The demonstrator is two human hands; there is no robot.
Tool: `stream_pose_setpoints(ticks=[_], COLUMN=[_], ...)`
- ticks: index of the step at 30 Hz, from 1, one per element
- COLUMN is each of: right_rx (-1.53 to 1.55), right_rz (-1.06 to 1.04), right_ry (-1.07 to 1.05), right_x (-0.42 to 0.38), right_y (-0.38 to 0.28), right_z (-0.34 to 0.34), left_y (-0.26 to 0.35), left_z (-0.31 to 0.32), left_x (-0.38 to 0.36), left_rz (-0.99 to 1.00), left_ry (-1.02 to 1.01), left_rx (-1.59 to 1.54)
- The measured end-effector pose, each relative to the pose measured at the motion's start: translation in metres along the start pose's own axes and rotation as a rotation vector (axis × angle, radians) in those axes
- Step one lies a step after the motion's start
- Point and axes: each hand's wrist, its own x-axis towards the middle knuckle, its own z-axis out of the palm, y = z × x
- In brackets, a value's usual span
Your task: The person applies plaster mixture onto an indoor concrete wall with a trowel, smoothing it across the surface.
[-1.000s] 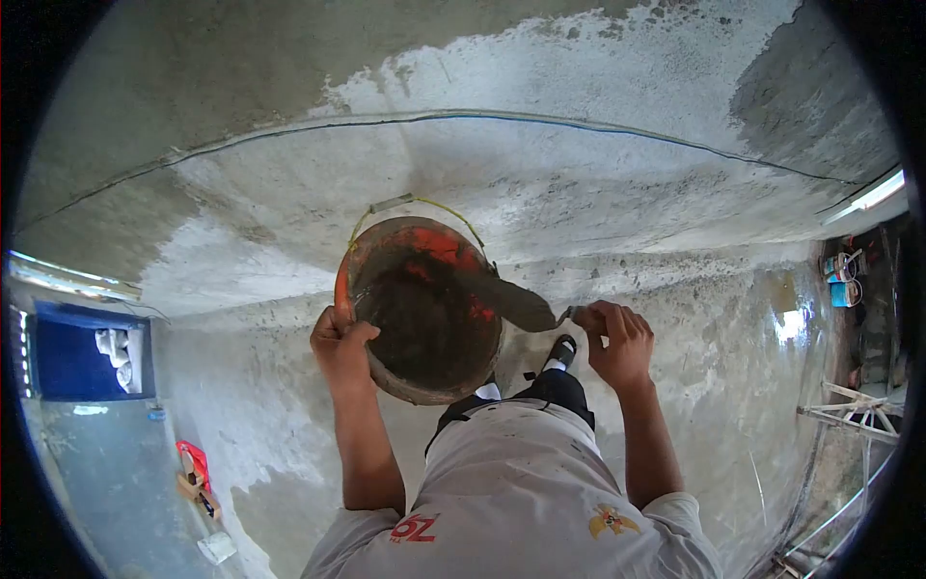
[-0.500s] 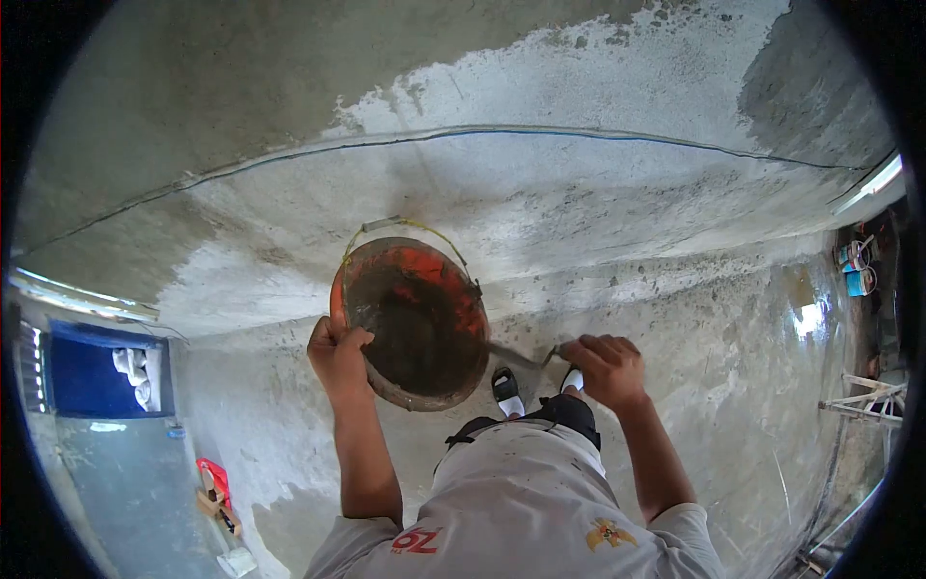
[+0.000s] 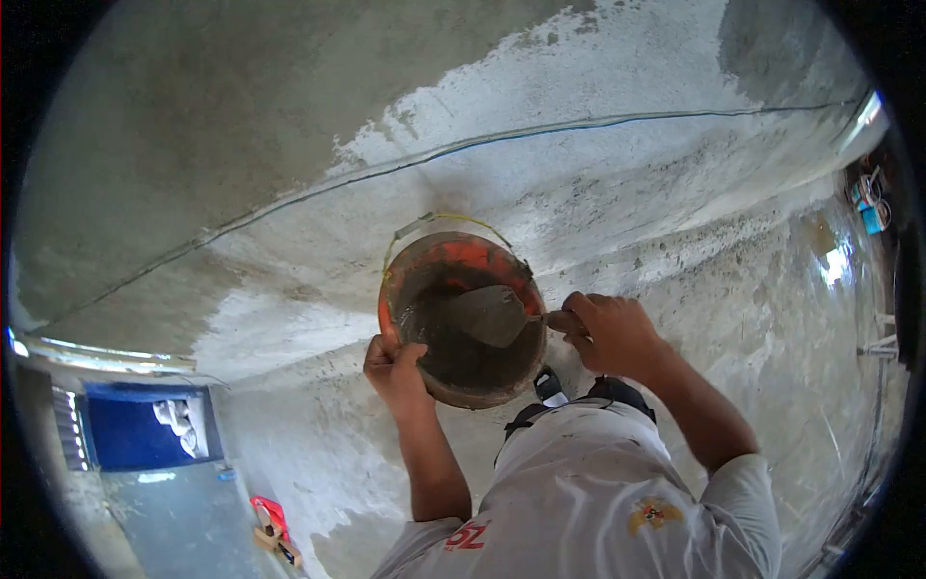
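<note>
My left hand point(image 3: 396, 372) grips the left rim of a round orange-red bucket point(image 3: 391, 289), thumb over the edge. Inside, the bucket is coated with grey-brown material, and a yellow handle point(image 3: 461, 218) arches past its far rim. My right hand point(image 3: 606, 331) is closed around the handle of a trowel point(image 3: 489, 316). The trowel's flat blade lies over the bucket's opening, with its surface grey like the material inside. Whether the blade touches that material I cannot tell.
A partly plastered wall point(image 3: 241, 106) with a blue cable point(image 3: 540, 132) is ahead. Blue-labelled cans point(image 3: 876, 218) stand far right. A blue-framed opening point(image 3: 125, 429) and a red item point(image 3: 271, 517) are at the left. One sandal point(image 3: 550, 386) shows below the bucket.
The trowel has come from beside the bucket's right edge to over its opening. The view has shifted and tilted, so the bucket and both hands appear further right.
</note>
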Motion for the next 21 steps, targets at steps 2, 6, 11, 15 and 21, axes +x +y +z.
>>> stream_pose_setpoints(ticks=[2, 6, 11, 15, 21], right_rx=[-0.281, -0.606, -0.692, -0.591, -0.452], right_rz=[-0.078, -0.205, -0.350, -0.331, -0.367], right_ry=[-0.072, 0.058, 0.116, -0.064, 0.027], right_x=[0.007, 0.017, 0.023, 0.021, 0.020], right_y=[0.008, 0.016, 0.038, 0.043, 0.057], right_z=[0.011, 0.006, -0.007, -0.006, 0.008], left_y=[-0.003, -0.006, -0.001, 0.003, 0.005], left_z=[0.012, 0.026, 0.056, 0.075, 0.089], left_x=[-0.004, -0.007, -0.017, -0.018, -0.023], left_rz=[-0.004, 0.002, 0.017, 0.042, 0.078], left_ry=[-0.056, -0.127, -0.214, -0.188, -0.271], left_rx=[-0.058, -0.032, -0.003, 0.093, 0.298])
